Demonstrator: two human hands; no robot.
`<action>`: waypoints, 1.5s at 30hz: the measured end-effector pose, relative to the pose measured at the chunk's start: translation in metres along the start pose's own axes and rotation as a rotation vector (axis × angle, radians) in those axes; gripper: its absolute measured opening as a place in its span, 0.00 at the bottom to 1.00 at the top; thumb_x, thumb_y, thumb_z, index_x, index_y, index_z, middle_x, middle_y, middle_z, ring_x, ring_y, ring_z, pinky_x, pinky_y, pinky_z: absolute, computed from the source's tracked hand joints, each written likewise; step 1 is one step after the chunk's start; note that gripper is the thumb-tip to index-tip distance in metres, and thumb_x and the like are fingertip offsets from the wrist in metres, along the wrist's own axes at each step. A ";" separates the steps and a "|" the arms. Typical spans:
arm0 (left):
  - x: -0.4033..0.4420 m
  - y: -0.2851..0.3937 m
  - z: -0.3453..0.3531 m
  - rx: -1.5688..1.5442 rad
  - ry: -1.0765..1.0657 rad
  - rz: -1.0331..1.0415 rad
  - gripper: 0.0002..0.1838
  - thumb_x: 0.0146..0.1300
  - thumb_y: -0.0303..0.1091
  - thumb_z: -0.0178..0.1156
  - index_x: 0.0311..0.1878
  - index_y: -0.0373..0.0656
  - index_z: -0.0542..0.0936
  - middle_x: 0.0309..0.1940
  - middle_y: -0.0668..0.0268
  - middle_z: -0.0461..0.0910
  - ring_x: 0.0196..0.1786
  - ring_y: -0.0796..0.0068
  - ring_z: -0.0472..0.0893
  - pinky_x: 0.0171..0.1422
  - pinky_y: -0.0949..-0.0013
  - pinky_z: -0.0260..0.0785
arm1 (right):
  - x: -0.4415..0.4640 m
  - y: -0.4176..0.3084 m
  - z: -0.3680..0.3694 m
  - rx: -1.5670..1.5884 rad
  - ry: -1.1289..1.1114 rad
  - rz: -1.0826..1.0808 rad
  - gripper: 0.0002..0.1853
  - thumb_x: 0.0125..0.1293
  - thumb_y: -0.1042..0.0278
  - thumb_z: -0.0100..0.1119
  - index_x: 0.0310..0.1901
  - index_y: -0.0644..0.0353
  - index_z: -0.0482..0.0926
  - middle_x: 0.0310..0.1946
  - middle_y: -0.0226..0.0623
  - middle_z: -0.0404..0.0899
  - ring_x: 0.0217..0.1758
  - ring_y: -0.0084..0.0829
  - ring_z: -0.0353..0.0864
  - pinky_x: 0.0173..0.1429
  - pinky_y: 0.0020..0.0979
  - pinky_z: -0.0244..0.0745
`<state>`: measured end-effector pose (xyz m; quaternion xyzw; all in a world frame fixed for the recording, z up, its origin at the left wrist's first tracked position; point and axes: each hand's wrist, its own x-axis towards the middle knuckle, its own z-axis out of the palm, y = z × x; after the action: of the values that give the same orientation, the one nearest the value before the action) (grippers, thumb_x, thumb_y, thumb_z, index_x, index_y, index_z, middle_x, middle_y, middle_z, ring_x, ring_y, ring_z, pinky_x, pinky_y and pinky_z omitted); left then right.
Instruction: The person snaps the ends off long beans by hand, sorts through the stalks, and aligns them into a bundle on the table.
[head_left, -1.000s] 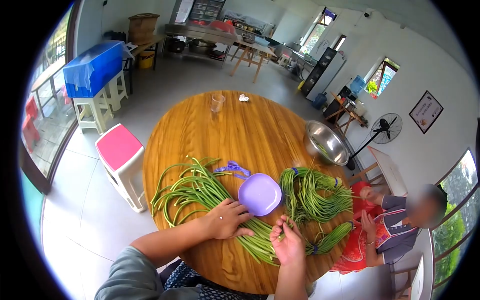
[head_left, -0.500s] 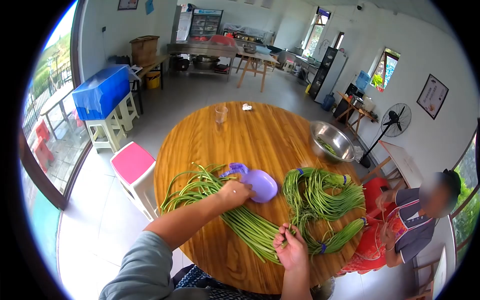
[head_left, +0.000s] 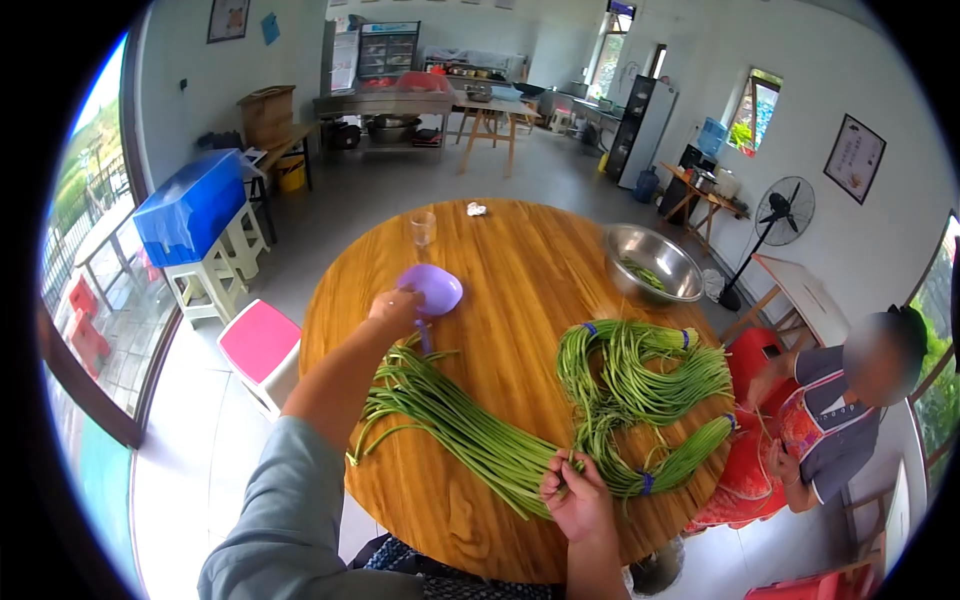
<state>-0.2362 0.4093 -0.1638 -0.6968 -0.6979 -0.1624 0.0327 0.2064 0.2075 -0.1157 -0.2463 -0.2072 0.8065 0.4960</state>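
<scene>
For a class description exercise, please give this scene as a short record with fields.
Surface: round brown wooden table
Left hand: gripping the edge of a shallow light-purple bowl
Right hand: curled, green stem at its fingertips
Table's near left: loose pile of long green stems
Table's right: blue-tied green bundles; round shiny metal basin
Table's far side: clear cup
Nearby: seated person, red apron

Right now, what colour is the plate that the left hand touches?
The plate is light purple; it shows best in the head view.
</scene>
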 end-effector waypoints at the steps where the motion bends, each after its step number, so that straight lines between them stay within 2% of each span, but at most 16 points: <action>1: -0.007 0.011 -0.011 0.132 0.063 0.054 0.13 0.60 0.41 0.66 0.47 0.50 0.85 0.51 0.63 0.80 0.52 0.54 0.83 0.56 0.57 0.78 | 0.002 0.000 0.000 -0.002 -0.013 0.019 0.09 0.75 0.78 0.51 0.53 0.61 0.75 0.43 0.38 0.75 0.39 0.31 0.74 0.46 0.33 0.72; 2: -0.024 0.054 -0.058 0.380 -0.080 0.139 0.09 0.61 0.41 0.65 0.44 0.53 0.87 0.53 0.73 0.80 0.69 0.67 0.68 0.63 0.61 0.75 | 0.002 0.000 -0.002 0.013 -0.012 0.007 0.09 0.74 0.78 0.52 0.53 0.61 0.75 0.43 0.39 0.75 0.39 0.32 0.74 0.46 0.33 0.72; 3: -0.024 0.055 -0.041 0.086 0.085 0.038 0.08 0.61 0.39 0.65 0.42 0.51 0.86 0.50 0.69 0.80 0.63 0.64 0.73 0.61 0.60 0.75 | 0.002 0.000 -0.004 0.030 -0.008 -0.003 0.09 0.74 0.78 0.53 0.53 0.61 0.74 0.43 0.39 0.75 0.39 0.33 0.74 0.45 0.34 0.72; 4: -0.040 0.060 -0.045 -0.162 0.211 0.173 0.07 0.61 0.38 0.65 0.41 0.49 0.85 0.49 0.67 0.80 0.58 0.60 0.76 0.58 0.58 0.74 | 0.001 0.000 -0.003 -0.005 -0.013 -0.016 0.09 0.74 0.78 0.53 0.54 0.60 0.74 0.43 0.39 0.74 0.39 0.32 0.74 0.45 0.33 0.71; 5: -0.052 0.063 -0.051 -0.232 0.142 0.378 0.07 0.62 0.38 0.65 0.41 0.48 0.85 0.48 0.64 0.80 0.52 0.57 0.79 0.54 0.56 0.73 | 0.002 0.000 -0.003 -0.024 -0.038 -0.020 0.09 0.74 0.77 0.53 0.54 0.60 0.73 0.43 0.39 0.74 0.38 0.32 0.74 0.45 0.33 0.71; 8: -0.083 0.070 -0.038 -0.248 0.058 0.512 0.09 0.66 0.43 0.62 0.41 0.50 0.85 0.48 0.62 0.80 0.52 0.56 0.79 0.54 0.51 0.71 | 0.000 0.003 0.000 -0.070 -0.071 -0.019 0.10 0.75 0.77 0.52 0.55 0.60 0.73 0.43 0.39 0.73 0.38 0.33 0.73 0.44 0.33 0.70; 12: -0.103 0.074 -0.056 -0.297 -0.002 0.322 0.12 0.69 0.41 0.61 0.45 0.44 0.85 0.44 0.57 0.80 0.48 0.52 0.79 0.54 0.53 0.72 | 0.002 0.007 -0.002 -0.119 -0.085 0.000 0.10 0.75 0.77 0.52 0.55 0.60 0.72 0.43 0.39 0.73 0.38 0.33 0.72 0.44 0.33 0.69; 18: -0.107 0.073 -0.062 -0.261 -0.095 0.315 0.12 0.68 0.39 0.60 0.44 0.41 0.83 0.42 0.55 0.80 0.48 0.49 0.80 0.52 0.53 0.74 | 0.000 0.007 -0.008 -0.117 -0.101 0.007 0.10 0.75 0.77 0.51 0.55 0.60 0.72 0.43 0.39 0.72 0.38 0.33 0.72 0.44 0.34 0.69; 22: -0.088 0.061 -0.056 -0.433 0.026 0.104 0.09 0.66 0.37 0.61 0.41 0.41 0.84 0.42 0.54 0.82 0.47 0.49 0.81 0.51 0.53 0.75 | 0.003 0.007 -0.008 -0.124 -0.092 0.012 0.09 0.74 0.77 0.52 0.54 0.59 0.74 0.43 0.39 0.72 0.38 0.34 0.72 0.44 0.34 0.69; 24: -0.069 0.040 -0.042 -0.222 -0.122 0.297 0.07 0.62 0.32 0.63 0.41 0.42 0.84 0.44 0.53 0.83 0.46 0.49 0.82 0.51 0.53 0.75 | 0.004 0.006 -0.009 -0.109 -0.073 0.010 0.09 0.74 0.78 0.52 0.54 0.59 0.73 0.43 0.39 0.73 0.38 0.34 0.72 0.43 0.34 0.69; 28: -0.036 0.040 -0.036 -0.019 -0.549 0.160 0.10 0.57 0.28 0.64 0.43 0.45 0.84 0.45 0.54 0.83 0.49 0.51 0.82 0.53 0.53 0.75 | 0.003 0.008 -0.013 -0.106 -0.059 -0.010 0.09 0.74 0.78 0.52 0.53 0.59 0.73 0.42 0.39 0.73 0.38 0.34 0.72 0.43 0.33 0.70; 31: -0.043 0.036 -0.045 0.050 -0.247 0.325 0.18 0.54 0.28 0.68 0.50 0.38 0.79 0.52 0.50 0.82 0.55 0.49 0.82 0.57 0.53 0.75 | 0.004 0.008 -0.013 -0.113 -0.089 -0.022 0.09 0.74 0.78 0.52 0.53 0.59 0.73 0.42 0.39 0.73 0.38 0.34 0.72 0.43 0.33 0.70; 34: -0.037 0.020 -0.053 -0.019 -0.174 -0.031 0.13 0.58 0.26 0.63 0.47 0.43 0.83 0.44 0.53 0.82 0.53 0.51 0.81 0.53 0.55 0.75 | 0.001 0.009 -0.010 -0.138 -0.057 -0.015 0.09 0.74 0.77 0.52 0.53 0.59 0.73 0.41 0.39 0.73 0.37 0.34 0.72 0.43 0.33 0.70; 37: -0.026 0.005 -0.075 0.099 0.232 0.276 0.10 0.62 0.26 0.62 0.47 0.39 0.79 0.42 0.52 0.81 0.49 0.48 0.81 0.51 0.54 0.74 | 0.002 0.008 -0.009 -0.153 -0.050 -0.016 0.09 0.74 0.77 0.52 0.53 0.59 0.73 0.42 0.39 0.73 0.37 0.34 0.72 0.43 0.34 0.70; 39: -0.029 0.024 -0.118 -0.279 0.525 0.043 0.09 0.62 0.26 0.62 0.46 0.39 0.77 0.40 0.54 0.79 0.45 0.49 0.80 0.49 0.55 0.74 | 0.001 0.010 -0.012 -0.123 -0.049 -0.023 0.09 0.74 0.77 0.52 0.53 0.59 0.72 0.42 0.39 0.73 0.37 0.34 0.72 0.43 0.34 0.70; 45: -0.020 0.014 -0.151 -0.401 0.802 -0.021 0.09 0.63 0.25 0.62 0.45 0.39 0.76 0.39 0.56 0.78 0.42 0.51 0.80 0.47 0.58 0.74 | 0.002 0.009 -0.012 -0.147 -0.049 -0.026 0.09 0.76 0.77 0.51 0.54 0.60 0.73 0.42 0.37 0.74 0.36 0.30 0.72 0.41 0.31 0.70</action>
<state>-0.2496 0.3487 -0.0238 -0.5642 -0.5917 -0.5522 0.1632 0.2063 0.2059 -0.1307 -0.2593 -0.2812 0.7883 0.4819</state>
